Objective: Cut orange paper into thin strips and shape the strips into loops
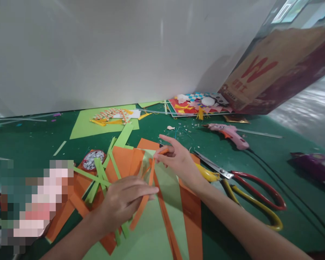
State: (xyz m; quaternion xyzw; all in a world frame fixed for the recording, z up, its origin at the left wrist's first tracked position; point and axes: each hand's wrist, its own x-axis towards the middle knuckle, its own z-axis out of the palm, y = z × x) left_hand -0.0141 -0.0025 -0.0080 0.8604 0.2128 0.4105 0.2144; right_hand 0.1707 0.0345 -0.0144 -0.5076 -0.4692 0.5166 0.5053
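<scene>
A narrow orange paper strip (151, 176) runs between my two hands at the centre of the view. My left hand (126, 196) pinches its lower part, fingers together. Higher up, my right hand (173, 156) holds the strip's upper end between thumb and fingers, with the index finger stretched out. Below them lie a light green paper sheet (157, 227) and orange paper sheets (191, 220). Several green paper strips (115, 164) cross beside and under my left hand. Another folded orange strip (168, 224) rests on the green sheet.
Red- and yellow-handled scissors (224, 173) lie right of my right hand. Behind them is a pink glue gun (230, 133) with a cord. A paper bag (271, 68) stands at the back right. Paper crafts (203, 103) lie along the white panel (97, 54). A purple tool (314, 166) sits far right.
</scene>
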